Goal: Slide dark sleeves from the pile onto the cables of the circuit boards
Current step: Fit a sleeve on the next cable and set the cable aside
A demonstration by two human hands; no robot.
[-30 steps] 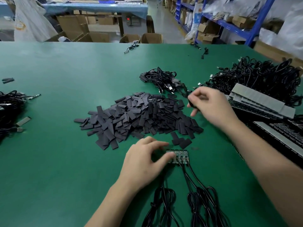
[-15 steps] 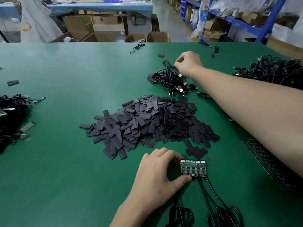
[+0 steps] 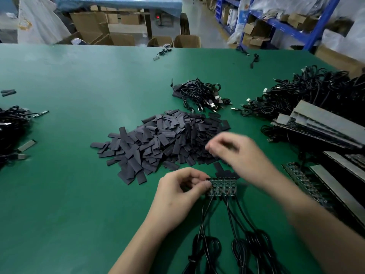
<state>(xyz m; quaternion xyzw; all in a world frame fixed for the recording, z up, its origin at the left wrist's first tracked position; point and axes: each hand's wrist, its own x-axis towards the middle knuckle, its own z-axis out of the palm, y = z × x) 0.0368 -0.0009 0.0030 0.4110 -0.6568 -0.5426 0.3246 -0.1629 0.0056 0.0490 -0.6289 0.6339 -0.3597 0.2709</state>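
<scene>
Seemingly barely started: my left hand (image 3: 183,192) pinches the circuit-board strip (image 3: 222,187) low over the desk (image 3: 79,194), its cables (image 3: 231,212) bare. My blurred right hand (image 3: 237,155) hovers at the sleeve pile (image 3: 158,139); I cannot tell its grip.

Left grip (image 3: 179,194) is pinching the circuit boards (image 3: 224,187) at their left end, fingers curling; right grip (image 3: 243,155) is hovering just beyond, blurred, fingers bent.

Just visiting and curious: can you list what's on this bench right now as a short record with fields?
Table: green
Left hand: pinches the left end of the circuit boards
Right hand: blurred, over the pile's near edge; grip unclear
Sleeves: loose dark pile, mid-table
Cables: trail from the boards toward the person
</scene>
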